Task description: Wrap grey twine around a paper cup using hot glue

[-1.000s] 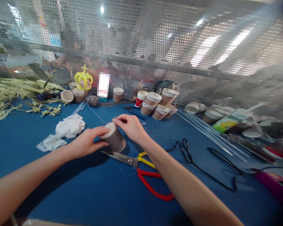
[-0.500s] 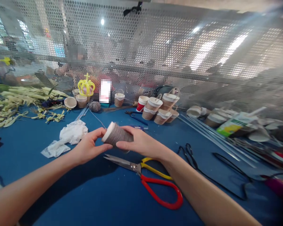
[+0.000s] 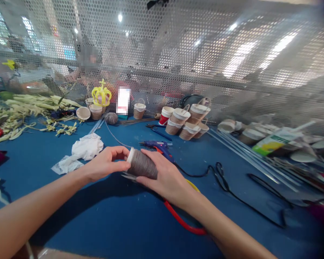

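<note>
A paper cup wrapped in grey yarn (image 3: 142, 164) lies on its side just above the blue table (image 3: 102, 219). My right hand (image 3: 166, 180) grips its wrapped body from below and the right. My left hand (image 3: 105, 163) pinches its white rim at the left end. A thin grey strand runs from the cup back to a ball of yarn (image 3: 111, 118). Red-and-yellow scissors (image 3: 183, 219) lie under my right wrist, mostly hidden. A blue glue gun (image 3: 160, 146) lies just behind the cup.
Finished wrapped cups (image 3: 187, 120) stack at the back centre by a perforated metal screen (image 3: 194, 61). A yellow crown (image 3: 101, 94), pale leaf strips (image 3: 29, 108), a white crumpled bag (image 3: 83, 149), clear rods (image 3: 248, 151) and a black cord (image 3: 232, 190) lie around. A person sits behind the screen.
The cup has gone from standing upright to lying sideways. My right hand moved from its rim to around its body, and both hands shifted slightly right. The glue gun has come into sight.
</note>
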The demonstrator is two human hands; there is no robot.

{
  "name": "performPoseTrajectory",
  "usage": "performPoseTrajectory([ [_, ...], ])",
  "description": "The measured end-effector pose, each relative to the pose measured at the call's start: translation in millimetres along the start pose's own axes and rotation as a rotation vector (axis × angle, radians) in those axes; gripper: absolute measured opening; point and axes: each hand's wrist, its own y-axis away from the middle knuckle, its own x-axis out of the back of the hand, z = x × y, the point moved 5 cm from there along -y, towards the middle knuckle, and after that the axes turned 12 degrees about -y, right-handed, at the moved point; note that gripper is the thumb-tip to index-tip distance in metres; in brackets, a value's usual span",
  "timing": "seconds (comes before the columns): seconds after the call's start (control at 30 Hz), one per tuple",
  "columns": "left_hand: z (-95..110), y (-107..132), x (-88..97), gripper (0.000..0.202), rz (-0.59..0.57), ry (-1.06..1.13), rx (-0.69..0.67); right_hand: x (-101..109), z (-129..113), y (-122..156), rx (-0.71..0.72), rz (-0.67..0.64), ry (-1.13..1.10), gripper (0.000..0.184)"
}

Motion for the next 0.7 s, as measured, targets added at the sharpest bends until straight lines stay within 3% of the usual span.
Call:
performPoseTrajectory([
  [0.47, -4.3, -0.8, -4.0, 0.007, 0.054, 0.015, 0.069, -5.7, -1.1, 4.0, 0.014, 0.021, 0.063, 0.062],
  [0.7, -2.3, -0.7, -5.7, 0.02, 0.028, 0.053, 0.079, -5.6, -1.1, 5.2, 0.058, 0.038, 0.074, 0.061],
])
